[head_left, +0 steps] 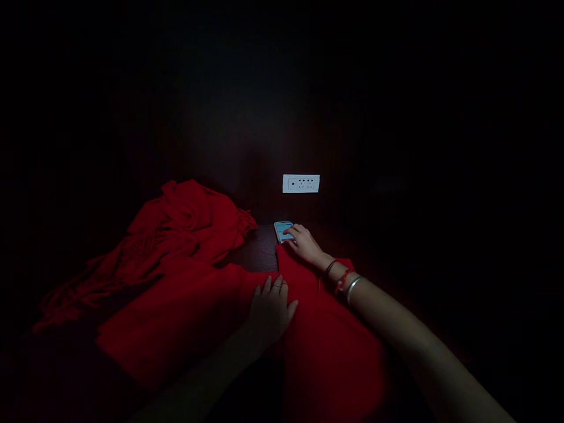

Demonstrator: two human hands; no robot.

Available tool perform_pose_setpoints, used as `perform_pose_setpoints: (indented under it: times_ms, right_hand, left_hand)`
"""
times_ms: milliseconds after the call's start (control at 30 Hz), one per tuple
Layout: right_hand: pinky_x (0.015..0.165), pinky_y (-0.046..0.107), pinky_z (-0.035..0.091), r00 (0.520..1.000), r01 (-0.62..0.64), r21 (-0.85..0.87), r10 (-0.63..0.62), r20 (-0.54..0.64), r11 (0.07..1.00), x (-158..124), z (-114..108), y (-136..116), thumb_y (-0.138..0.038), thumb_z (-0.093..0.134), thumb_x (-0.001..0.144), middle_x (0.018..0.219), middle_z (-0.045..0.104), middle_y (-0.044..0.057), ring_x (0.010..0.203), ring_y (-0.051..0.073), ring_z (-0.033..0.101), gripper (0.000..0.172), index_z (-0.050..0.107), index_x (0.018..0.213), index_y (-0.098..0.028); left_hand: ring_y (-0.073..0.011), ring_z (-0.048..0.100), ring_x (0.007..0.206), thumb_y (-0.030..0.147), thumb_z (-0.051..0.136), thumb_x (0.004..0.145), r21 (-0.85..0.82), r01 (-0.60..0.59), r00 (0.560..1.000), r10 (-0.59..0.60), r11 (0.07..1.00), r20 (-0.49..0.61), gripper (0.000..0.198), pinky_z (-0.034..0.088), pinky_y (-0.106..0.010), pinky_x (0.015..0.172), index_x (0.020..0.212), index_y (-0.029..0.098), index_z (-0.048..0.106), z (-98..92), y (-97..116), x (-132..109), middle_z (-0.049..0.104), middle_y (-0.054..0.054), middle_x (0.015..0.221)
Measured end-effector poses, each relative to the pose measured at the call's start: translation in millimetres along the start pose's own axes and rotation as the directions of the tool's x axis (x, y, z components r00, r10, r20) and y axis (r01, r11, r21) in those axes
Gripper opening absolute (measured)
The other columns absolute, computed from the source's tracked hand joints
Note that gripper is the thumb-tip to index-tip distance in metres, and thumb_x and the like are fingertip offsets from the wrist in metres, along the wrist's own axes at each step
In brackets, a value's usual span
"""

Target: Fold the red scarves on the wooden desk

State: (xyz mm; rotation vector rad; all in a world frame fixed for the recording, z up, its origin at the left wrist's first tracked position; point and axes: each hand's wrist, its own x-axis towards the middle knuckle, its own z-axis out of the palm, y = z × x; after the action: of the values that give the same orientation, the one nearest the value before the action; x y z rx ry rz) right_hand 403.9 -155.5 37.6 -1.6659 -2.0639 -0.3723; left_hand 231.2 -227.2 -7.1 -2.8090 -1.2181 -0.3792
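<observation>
A red garment or cloth [326,329] lies spread over a dark surface, with one part reaching left and another toward me. My left hand [271,308] rests on its middle, fingers spread and flat, a ring on one finger. Beyond the cloth's far edge lies a phone [283,230] with a lit screen. My right hand [303,241] is over the phone, its fingers bent and apart at the screen; whether they touch it I cannot tell. Bracelets circle my right wrist.
A bunched red scarf [189,211] with fringed ends lies at the left, close to the spread cloth. On the dark wall behind is a white socket panel [301,183]. Bare dark tabletop [258,249] shows between scarf and phone. Deep shadow hides the surroundings.
</observation>
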Motion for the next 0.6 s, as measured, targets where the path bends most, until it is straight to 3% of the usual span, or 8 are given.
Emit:
perform_pose_setpoints:
  times_ms: [67, 167, 233, 300, 367, 400, 500, 600]
  right_hand:
    - [0.079, 0.025, 0.032, 0.993, -0.11, -0.006, 0.11, 0.046, 0.994, -17, -24, 1, -0.024, 0.038, 0.08, 0.098, 0.05, 0.008, 0.092, 0.015, 0.044, 0.023, 0.051, 0.097, -0.016]
    - [0.069, 0.024, 0.037, 0.915, -0.25, -0.012, 0.24, 0.326, 0.968, -57, -49, -6, -0.04, 0.038, 0.079, 0.092, 0.055, 0.009, 0.081, 0.016, 0.051, 0.035, 0.051, 0.1, -0.015]
    - [0.068, 0.025, 0.038, 0.865, -0.266, -0.006, 0.242, 0.439, 0.964, -84, -56, -20, -0.05, 0.038, 0.076, 0.097, 0.055, 0.011, 0.084, 0.018, 0.052, 0.049, 0.045, 0.109, -0.015]
    - [0.072, 0.027, 0.038, 0.85, -0.258, -0.063, 0.257, 0.46, 0.964, -100, -58, -36, -0.052, 0.039, 0.074, 0.101, 0.053, 0.014, 0.088, 0.021, 0.052, 0.053, 0.045, 0.111, -0.014]
    - [0.072, 0.028, 0.038, 0.822, -0.29, -0.128, 0.316, 0.475, 0.948, -100, -58, -49, -0.051, 0.035, 0.077, 0.098, 0.055, 0.016, 0.089, 0.022, 0.053, 0.049, 0.054, 0.101, -0.013]
    - [0.071, 0.029, 0.039, 0.8, -0.323, -0.154, 0.357, 0.482, 0.934, -95, -58, -54, -0.051, 0.032, 0.078, 0.095, 0.057, 0.017, 0.087, 0.023, 0.054, 0.049, 0.057, 0.095, -0.012]
    - [0.068, 0.032, 0.042, 0.745, -0.419, -0.204, 0.463, 0.479, 0.885, -66, -54, -66, -0.056, 0.028, 0.076, 0.092, 0.059, 0.018, 0.086, 0.026, 0.055, 0.057, 0.06, 0.09, -0.011]
    - [0.068, 0.035, 0.044, 0.71, -0.466, -0.242, 0.523, 0.471, 0.851, -39, -40, -81, -0.057, 0.04, 0.071, 0.097, 0.058, 0.018, 0.09, 0.028, 0.053, 0.054, 0.06, 0.094, -0.011]
  left_hand:
    - [-0.028, 0.03, 0.115, 0.043, 0.031, 0.078, -0.016, 0.021, 1.0, -0.021, 1.0, 0.004, 0.052, 0.029, -0.043, 0.09, 0.119, 0.011, 0.038, 4.6, -2, 0, 0.033, -0.012, 0.127]
    - [-0.028, 0.023, 0.119, 0.051, 0.028, 0.076, -0.032, 0.074, 0.997, -0.073, 0.997, 0.039, 0.067, 0.024, -0.044, 0.092, 0.125, 0.006, 0.026, 8.4, -5, 2, 0.026, -0.014, 0.13]
    - [-0.0282, 0.018, 0.12, 0.057, 0.026, 0.074, -0.043, 0.091, 0.991, -0.086, 0.995, 0.1, 0.075, 0.022, -0.044, 0.093, 0.127, 0.004, 0.021, 5.3, -9, 6, 0.021, -0.015, 0.132]
    - [-0.0272, 0.015, 0.121, 0.059, 0.023, 0.073, -0.079, 0.055, 0.973, -0.036, 0.995, 0.23, 0.077, 0.021, -0.044, 0.093, 0.127, 0.004, 0.018, -2.6, -20, 11, 0.017, -0.014, 0.133]
    - [-0.0251, 0.013, 0.122, 0.055, 0.019, 0.076, -0.115, 0.011, 0.929, 0.033, 0.993, 0.37, 0.072, 0.022, -0.042, 0.093, 0.128, 0.006, 0.017, -13.0, -36, 17, 0.015, -0.013, 0.134]
    - [-0.0245, 0.011, 0.122, 0.05, 0.018, 0.079, -0.095, 0.017, 0.922, 0.022, 0.995, 0.387, 0.066, 0.023, -0.041, 0.093, 0.128, 0.006, 0.017, -17.9, -45, 19, 0.014, -0.013, 0.134]
    - [-0.0252, 0.008, 0.122, 0.036, 0.023, 0.08, 0.065, 0.113, 0.93, -0.128, 0.992, 0.343, 0.057, 0.02, -0.039, 0.095, 0.128, 0.006, 0.019, -27.9, -66, 22, 0.011, -0.012, 0.135]
    - [-0.0267, 0.01, 0.122, 0.037, 0.024, 0.08, 0.14, 0.136, 0.878, -0.185, 0.981, 0.442, 0.056, 0.018, -0.039, 0.096, 0.129, 0.011, 0.019, -29.1, -74, 20, 0.013, -0.01, 0.135]
